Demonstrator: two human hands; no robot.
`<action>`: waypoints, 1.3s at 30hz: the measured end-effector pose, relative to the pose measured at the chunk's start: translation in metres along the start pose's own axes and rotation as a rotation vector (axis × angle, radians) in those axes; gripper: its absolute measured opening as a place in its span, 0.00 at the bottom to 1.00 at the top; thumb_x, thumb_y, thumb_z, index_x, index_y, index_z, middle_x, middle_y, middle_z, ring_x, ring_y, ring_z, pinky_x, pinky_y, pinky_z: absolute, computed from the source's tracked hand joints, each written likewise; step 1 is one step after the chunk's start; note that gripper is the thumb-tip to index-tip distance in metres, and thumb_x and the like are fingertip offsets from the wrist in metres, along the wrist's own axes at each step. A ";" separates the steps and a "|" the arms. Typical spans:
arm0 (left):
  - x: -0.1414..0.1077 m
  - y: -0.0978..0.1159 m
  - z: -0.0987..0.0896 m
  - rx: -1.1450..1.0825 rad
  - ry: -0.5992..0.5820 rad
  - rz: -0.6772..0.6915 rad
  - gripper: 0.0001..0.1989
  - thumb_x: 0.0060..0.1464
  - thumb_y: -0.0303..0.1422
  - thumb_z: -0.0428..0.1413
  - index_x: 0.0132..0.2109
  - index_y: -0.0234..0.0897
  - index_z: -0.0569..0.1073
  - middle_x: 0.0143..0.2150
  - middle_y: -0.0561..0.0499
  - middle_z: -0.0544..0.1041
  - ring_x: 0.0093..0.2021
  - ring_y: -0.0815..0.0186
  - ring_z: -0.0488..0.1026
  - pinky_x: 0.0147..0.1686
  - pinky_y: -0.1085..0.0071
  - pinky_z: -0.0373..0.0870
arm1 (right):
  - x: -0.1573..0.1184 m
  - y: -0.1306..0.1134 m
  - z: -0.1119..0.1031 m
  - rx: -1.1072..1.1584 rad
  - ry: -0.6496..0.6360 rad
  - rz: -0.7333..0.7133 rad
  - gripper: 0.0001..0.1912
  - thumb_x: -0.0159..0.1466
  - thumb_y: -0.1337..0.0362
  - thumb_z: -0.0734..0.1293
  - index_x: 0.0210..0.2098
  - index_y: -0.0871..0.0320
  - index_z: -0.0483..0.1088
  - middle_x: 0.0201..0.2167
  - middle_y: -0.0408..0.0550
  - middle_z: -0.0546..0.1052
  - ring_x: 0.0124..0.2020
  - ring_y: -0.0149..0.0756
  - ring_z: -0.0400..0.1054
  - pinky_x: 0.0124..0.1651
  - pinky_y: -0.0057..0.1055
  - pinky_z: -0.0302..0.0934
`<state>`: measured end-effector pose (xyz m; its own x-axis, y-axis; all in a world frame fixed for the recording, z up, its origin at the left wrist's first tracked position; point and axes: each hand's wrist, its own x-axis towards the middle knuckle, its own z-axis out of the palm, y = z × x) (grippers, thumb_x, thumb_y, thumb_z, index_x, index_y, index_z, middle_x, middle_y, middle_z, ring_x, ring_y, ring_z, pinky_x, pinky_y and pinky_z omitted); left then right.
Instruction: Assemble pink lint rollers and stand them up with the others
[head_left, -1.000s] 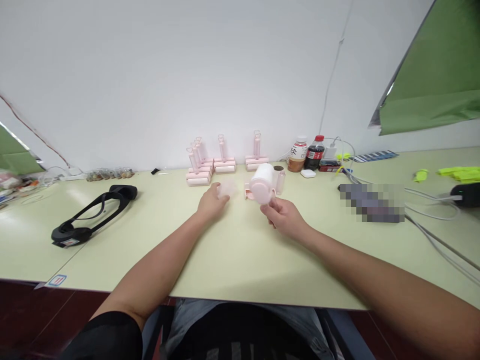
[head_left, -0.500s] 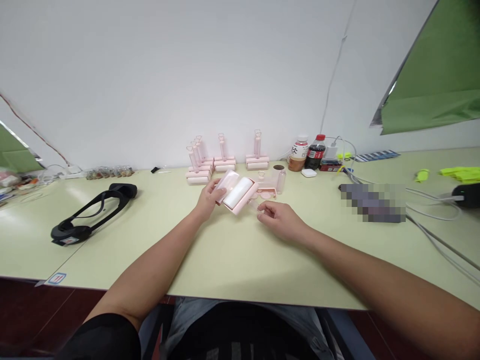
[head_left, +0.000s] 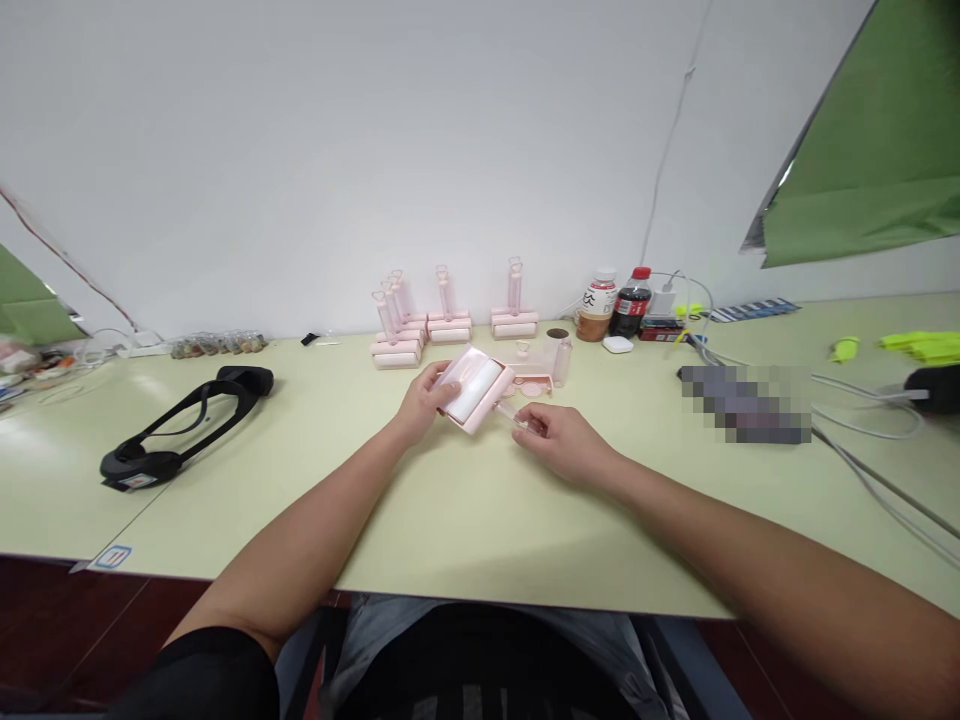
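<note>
- So we're at what looks like the cover-fitting step on a pink lint roller: the clear cover seems to sit over at least part of the white roll. Can't tell if it's fully seated.
- Next move, in our judgement, calls for the handle kept steady and the cover squared up with the head before any pressing. Cocked at an angle, it could snag the roll.
- Roller's held up over the table, between our hands, head tilted, handle pointing toward our right side.
- Left hand: pinched on the cover's far-left edge, thumb on top; the fingers underneath are mostly hidden.
- Right hand: fingers curled and closed round the handle's end, knuckles up.
- Both forearms come in from the near edge and angle inward, so the hands nearly meet, with the roller bridging them.
- Just beyond sit some loose pink parts, touching neither hand.
</note>
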<state>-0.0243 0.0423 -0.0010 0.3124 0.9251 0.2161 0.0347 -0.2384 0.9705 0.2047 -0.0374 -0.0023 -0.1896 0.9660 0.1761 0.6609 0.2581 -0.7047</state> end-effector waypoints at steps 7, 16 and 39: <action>-0.008 0.002 0.011 0.098 -0.153 -0.047 0.28 0.52 0.47 0.57 0.56 0.38 0.64 0.42 0.50 0.71 0.34 0.68 0.67 0.28 0.75 0.62 | 0.000 0.003 0.001 -0.023 -0.003 -0.017 0.11 0.60 0.56 0.63 0.33 0.57 0.72 0.22 0.41 0.67 0.24 0.33 0.60 0.27 0.29 0.50; -0.015 0.017 0.018 0.583 0.158 0.271 0.20 0.59 0.44 0.51 0.52 0.36 0.71 0.52 0.42 0.70 0.47 0.58 0.68 0.46 0.65 0.65 | 0.002 0.004 0.006 0.066 -0.012 0.101 0.12 0.59 0.54 0.64 0.32 0.57 0.72 0.24 0.42 0.69 0.26 0.34 0.61 0.27 0.29 0.52; -0.041 0.030 0.052 1.349 -0.080 0.260 0.13 0.59 0.31 0.48 0.51 0.44 0.69 0.38 0.52 0.79 0.36 0.61 0.76 0.28 0.70 0.62 | -0.006 -0.003 0.007 0.629 -0.177 -0.115 0.26 0.64 0.53 0.64 0.58 0.59 0.64 0.37 0.48 0.72 0.26 0.30 0.64 0.29 0.31 0.61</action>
<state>0.0131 -0.0178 0.0135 0.5034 0.8015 0.3227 0.8390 -0.5427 0.0390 0.1990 -0.0441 -0.0063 -0.3853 0.9016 0.1966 0.0899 0.2487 -0.9644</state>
